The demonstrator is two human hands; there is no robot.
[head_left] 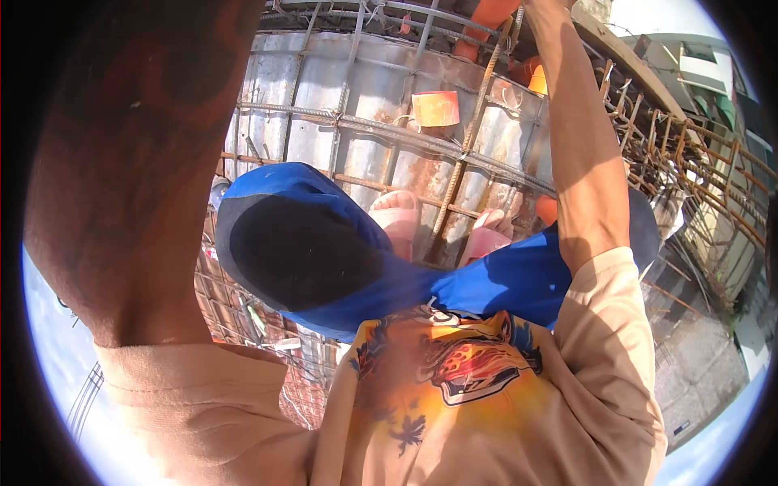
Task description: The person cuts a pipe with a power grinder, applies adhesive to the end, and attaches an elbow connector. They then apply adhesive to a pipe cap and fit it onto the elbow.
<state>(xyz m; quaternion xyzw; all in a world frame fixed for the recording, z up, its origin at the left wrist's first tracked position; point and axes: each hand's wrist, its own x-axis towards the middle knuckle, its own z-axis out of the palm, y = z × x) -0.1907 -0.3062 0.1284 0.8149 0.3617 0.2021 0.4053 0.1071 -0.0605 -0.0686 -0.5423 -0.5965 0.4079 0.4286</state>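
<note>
My left arm [142, 162] is raised close to the camera and fills the left side; its hand is out of frame. My right forearm [579, 105] stretches forward to the top edge, where the hand is cut off. Nearest to that wrist are an orange pipe [489, 18] and a yellow-orange pipe end [537, 80] among the steel bars. A short orange pipe piece [436, 108] sits in the rebar grid [356, 121], above corrugated metal sheets [369, 154]. What either hand holds, if anything, cannot be seen.
I squat in blue trousers [502, 271], my feet in pink sandals [399, 220] among the bars. Rusty rebar ends [648, 134] stick up at right beside a wooden board [636, 65]. More bar mesh [235, 304] lies at lower left. Buildings [701, 69] stand beyond.
</note>
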